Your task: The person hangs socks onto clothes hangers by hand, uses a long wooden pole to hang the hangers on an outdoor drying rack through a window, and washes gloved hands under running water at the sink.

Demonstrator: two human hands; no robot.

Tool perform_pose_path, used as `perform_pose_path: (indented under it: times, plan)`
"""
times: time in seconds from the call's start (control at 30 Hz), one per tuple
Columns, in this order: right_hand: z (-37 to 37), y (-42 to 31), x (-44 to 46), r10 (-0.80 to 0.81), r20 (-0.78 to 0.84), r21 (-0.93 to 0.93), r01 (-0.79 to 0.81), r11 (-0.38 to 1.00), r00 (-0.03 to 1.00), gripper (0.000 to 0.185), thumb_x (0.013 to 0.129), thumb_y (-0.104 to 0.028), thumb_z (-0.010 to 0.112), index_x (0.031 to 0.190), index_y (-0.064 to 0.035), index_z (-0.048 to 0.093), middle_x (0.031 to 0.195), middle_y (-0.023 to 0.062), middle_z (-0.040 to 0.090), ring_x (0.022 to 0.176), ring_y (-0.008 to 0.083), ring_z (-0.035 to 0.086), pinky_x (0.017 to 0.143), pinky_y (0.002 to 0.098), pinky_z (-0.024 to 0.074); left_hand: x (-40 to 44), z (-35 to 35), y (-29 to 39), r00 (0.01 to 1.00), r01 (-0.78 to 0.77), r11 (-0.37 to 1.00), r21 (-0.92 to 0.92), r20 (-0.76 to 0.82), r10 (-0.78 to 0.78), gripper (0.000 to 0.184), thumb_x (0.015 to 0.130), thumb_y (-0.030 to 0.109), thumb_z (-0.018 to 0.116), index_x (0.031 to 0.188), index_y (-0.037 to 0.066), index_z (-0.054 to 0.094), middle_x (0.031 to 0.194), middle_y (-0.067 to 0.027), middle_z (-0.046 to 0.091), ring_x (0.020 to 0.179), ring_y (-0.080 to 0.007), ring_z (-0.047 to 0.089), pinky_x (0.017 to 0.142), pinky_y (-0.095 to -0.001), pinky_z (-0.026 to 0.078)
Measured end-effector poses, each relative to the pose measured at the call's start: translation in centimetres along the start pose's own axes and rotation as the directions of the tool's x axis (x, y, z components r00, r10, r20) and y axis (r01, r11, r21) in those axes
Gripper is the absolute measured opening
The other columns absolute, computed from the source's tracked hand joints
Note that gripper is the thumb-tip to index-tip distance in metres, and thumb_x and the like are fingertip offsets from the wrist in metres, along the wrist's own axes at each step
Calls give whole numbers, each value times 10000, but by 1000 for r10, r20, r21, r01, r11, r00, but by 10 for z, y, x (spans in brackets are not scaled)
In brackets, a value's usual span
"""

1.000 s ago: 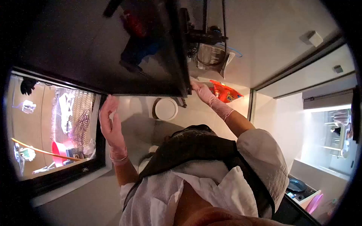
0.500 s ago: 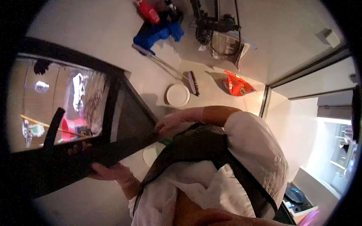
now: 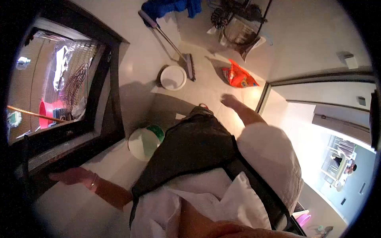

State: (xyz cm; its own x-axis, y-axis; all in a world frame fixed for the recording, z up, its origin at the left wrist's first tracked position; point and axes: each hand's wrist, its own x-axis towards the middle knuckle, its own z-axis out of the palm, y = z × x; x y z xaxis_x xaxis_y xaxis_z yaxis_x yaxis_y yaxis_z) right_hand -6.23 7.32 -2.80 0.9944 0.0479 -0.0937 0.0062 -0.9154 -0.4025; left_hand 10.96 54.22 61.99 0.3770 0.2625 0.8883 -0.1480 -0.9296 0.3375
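My left hand point(image 3: 73, 176), in a thin pinkish glove, lies at the lower edge of the dark-framed screen door point(image 3: 107, 131) on the left, its fingers stretched out flat. Whether it touches the frame cannot be told. On the right, my right hand point(image 3: 234, 102) hangs in the air over the pale floor, slightly blurred, with its fingers loosely apart and holding nothing. An orange-red packet point(image 3: 240, 76) lies just beyond it. Between the two hands, near my dark apron point(image 3: 190, 139), stands a white round container point(image 3: 143, 143) beside something green.
A white lidded bucket point(image 3: 173, 77) stands by a long-handled brush point(image 3: 189, 66). Blue cloth point(image 3: 170, 7) hangs at the top, near a bicycle's dark parts point(image 3: 238, 31). At right is a door track point(image 3: 264, 97); beyond the left screen are hanging laundry and a red tub point(image 3: 48, 113).
The dark-framed door has swung to the left, uncovering the brush and wall. My right hand has let go of it and moved right. My left hand has moved down and left.
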Motion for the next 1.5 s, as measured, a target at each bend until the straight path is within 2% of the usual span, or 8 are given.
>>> perform_pose_path:
  times: [0.13,0.27,0.47,0.77,0.9,1.1,1.27,1.5]
  plan:
    - [-158,-91,-28,574,351,549,-659,515,740,298,786,-220,587,1035,-58,576,825,103,638,774,266,609,675,381,493,92,45,-81,986,-108,994,-16,127,110,465,934,367,389,1229,8,385,1143,-162,540,942,-270,592,776,-388,518]
    - [-210,-86,9,611,275,520,-649,555,743,380,751,-231,643,1083,-65,559,789,91,628,755,249,604,676,363,494,156,49,-158,762,-545,654,525,-17,648,437,925,324,424,1238,21,389,1153,-156,535,962,-275,573,781,-403,494]
    - [-311,9,250,402,281,364,-484,796,872,415,775,-290,587,1150,-119,543,1076,170,587,984,303,568,832,381,462,193,203,-137,935,-285,629,723,66,348,433,923,311,421,1240,16,400,1184,-165,509,1010,-307,532,823,-452,432]
    - [-623,71,606,159,-224,554,-9,833,962,382,801,-270,579,1168,-169,549,974,142,611,909,302,577,807,412,454,268,401,-63,974,-169,-53,984,159,-160,429,920,290,416,1242,8,417,1232,-178,470,1082,-356,469,885,-525,340]
    - [-698,116,798,-179,-621,-150,108,983,763,379,793,-214,562,1163,-133,548,1023,150,592,936,348,566,800,430,467,318,500,-59,949,-258,-333,907,174,-262,427,918,281,414,1244,5,425,1253,-184,453,1114,-377,442,913,-557,298]
    - [-747,87,894,12,122,-181,10,983,992,406,784,-166,571,1185,-107,536,1128,107,563,1061,284,512,902,387,414,370,533,-88,914,-366,-549,751,180,-363,425,916,267,411,1245,0,436,1285,-193,427,1162,-409,400,955,-605,237]
    - [-729,85,915,-293,-145,60,304,951,945,348,822,-252,505,1135,-118,577,1131,122,572,1046,300,534,920,391,407,372,527,-96,891,-417,-596,686,179,-417,424,914,256,409,1247,-4,446,1312,-200,405,1202,-436,365,990,-646,185]
    - [-752,64,941,120,55,-98,-115,989,991,407,837,-379,444,1091,-100,597,1078,154,594,1006,330,552,885,411,427,382,520,-84,879,-413,-549,726,161,-448,390,911,239,421,1223,8,455,1262,-175,435,1154,-399,391,962,-590,228]
